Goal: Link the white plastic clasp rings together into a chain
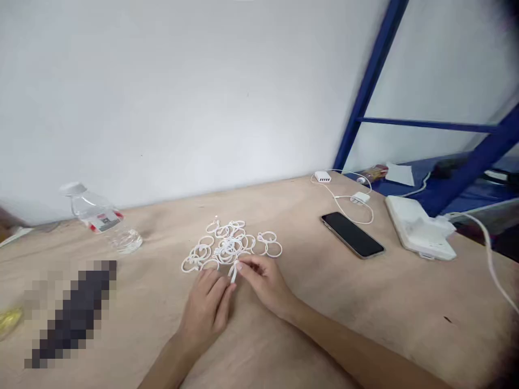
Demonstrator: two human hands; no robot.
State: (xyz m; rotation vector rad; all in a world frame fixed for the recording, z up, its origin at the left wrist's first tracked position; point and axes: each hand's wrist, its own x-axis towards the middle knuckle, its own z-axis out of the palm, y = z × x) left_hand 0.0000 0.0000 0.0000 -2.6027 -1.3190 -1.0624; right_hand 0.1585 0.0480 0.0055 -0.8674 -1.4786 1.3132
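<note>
Pinching one white ring (233,272) between both hands, left hand (206,310) and right hand (265,283) work at the near edge of the ring pile (229,246) on the bench (365,302). Rings appear light, thin, stiff plastic and tangle-prone; grip the rim.

- The tabletop (365,302) looks like pale raw plywood, matt, with faint grain.
- The rings (229,244) at the centre look like thin white plastic, slightly glossy.
- The bottle (101,219) at 9 o'clock is clear, shiny plastic with a paper-like label.
- The phone (352,234) at 3 o'clock has a glossy black glass face.
- The frame (371,81) at 1 o'clock looks like blue painted metal.
</note>
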